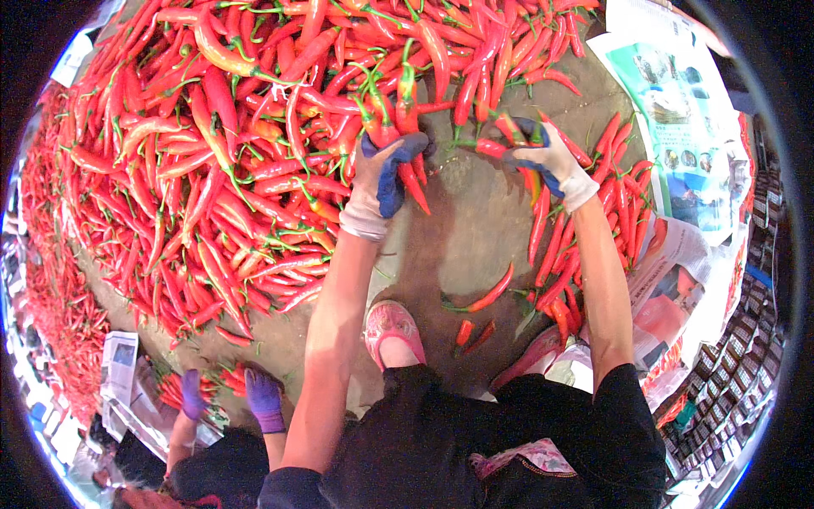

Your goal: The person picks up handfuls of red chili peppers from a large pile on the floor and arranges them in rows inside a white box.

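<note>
A large heap of red chili peppers point(191, 165) with green stems covers the floor ahead and to the left. My left hand point(388, 168), in a white glove with a blue coated palm, grips a few chili peppers point(412, 186) at the heap's right edge. Their stems point away from me. My right hand point(550, 159), gloved the same way, is closed around several chili peppers point(507, 129), slightly blurred. Below that hand lies a smaller pile of red chili peppers point(622, 207), partly hidden by my right forearm.
Printed newspaper sheets point(668, 273) lie right of the small pile. A loose chili pepper point(489, 294) and broken pieces point(465, 334) rest on the floor point(477, 229) near my pink shoes point(394, 327). At lower left, another person's purple-gloved hands point(264, 401) handle peppers beside newspaper point(121, 388).
</note>
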